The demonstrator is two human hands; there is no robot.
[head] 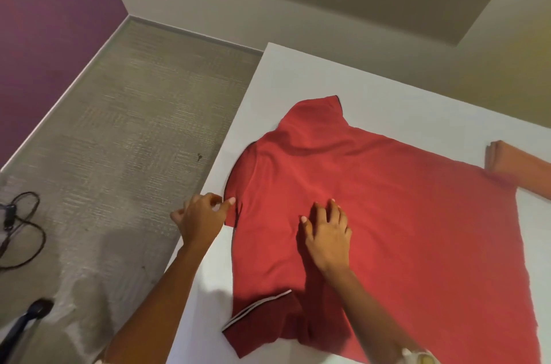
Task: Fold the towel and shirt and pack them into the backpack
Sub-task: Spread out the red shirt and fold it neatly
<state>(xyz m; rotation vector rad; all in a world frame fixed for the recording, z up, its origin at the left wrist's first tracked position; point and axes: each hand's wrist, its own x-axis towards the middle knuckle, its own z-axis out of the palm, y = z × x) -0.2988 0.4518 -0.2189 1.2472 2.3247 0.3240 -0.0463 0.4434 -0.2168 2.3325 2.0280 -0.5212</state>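
Note:
A red polo shirt (387, 199) lies spread flat on the white table (298, 80), with its collar end toward the table's left edge and a striped sleeve cuff near the front. My right hand (326, 232) rests flat on the shirt's upper middle, fingers spread and straight. At the shirt's left edge by the collar is my left hand (202, 214). Its index fingertip touches the cloth's rim and its thumb is close by, with no fold of cloth plainly held. A folded orange towel (518, 173) lies at the table's far right, touching the shirt's corner. No backpack is in view.
The table's left edge runs diagonally just beside my left hand, and grey carpet (134, 125) lies below it. A black cable (24, 229) loops on the floor at the far left, near a dark chair base (35, 308). A purple wall stands at the back left.

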